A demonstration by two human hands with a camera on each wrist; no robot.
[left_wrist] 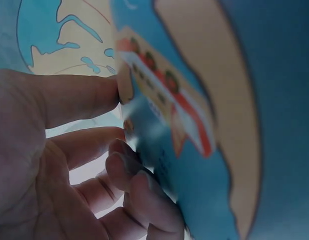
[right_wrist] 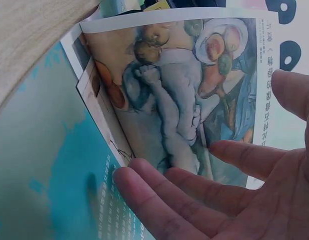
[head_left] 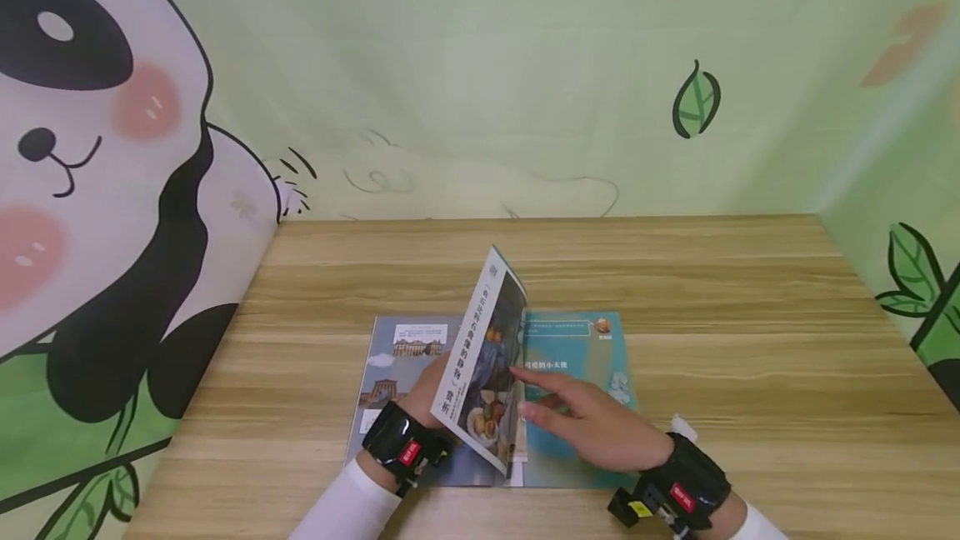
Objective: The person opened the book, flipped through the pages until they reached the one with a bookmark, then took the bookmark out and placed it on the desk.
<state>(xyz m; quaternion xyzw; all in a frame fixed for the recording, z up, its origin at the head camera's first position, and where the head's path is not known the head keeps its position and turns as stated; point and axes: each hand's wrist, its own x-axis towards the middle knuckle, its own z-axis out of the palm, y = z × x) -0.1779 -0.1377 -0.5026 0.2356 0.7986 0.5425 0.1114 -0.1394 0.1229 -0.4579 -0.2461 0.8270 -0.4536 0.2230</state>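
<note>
White sleeves (head_left: 348,511) come in from the bottom of the view, each ending in a black strap with a small camera at the wrist. Between the two hands, an open magazine (head_left: 558,461) lies on a wood-grain desk (head_left: 787,357), well apart from the desk's far edge and somewhat closer to its left edge than its right. One raised page (head_left: 487,373) stands tilted along the middle, showing a still-life painting of fruit and a column of Chinese characters.

Left hand (head_left: 423,394) is partly hidden behind this page; from its wrist, the fingers look loosely bent, tips against the page's blue back, which bears a drawn sandwich. Right hand (head_left: 596,423) is on the painting side, its fingers extended and spread, gripping nothing; whether the tips touch the paper is unclear.

Flat beneath, the left page (head_left: 382,336) shows buildings, the right page (head_left: 577,340) teal with Chinese text. Beyond the desk's far edge hangs a pale green backdrop (head_left: 487,90) with leaves; a cartoon panda (head_left: 165,23) fills the left.
</note>
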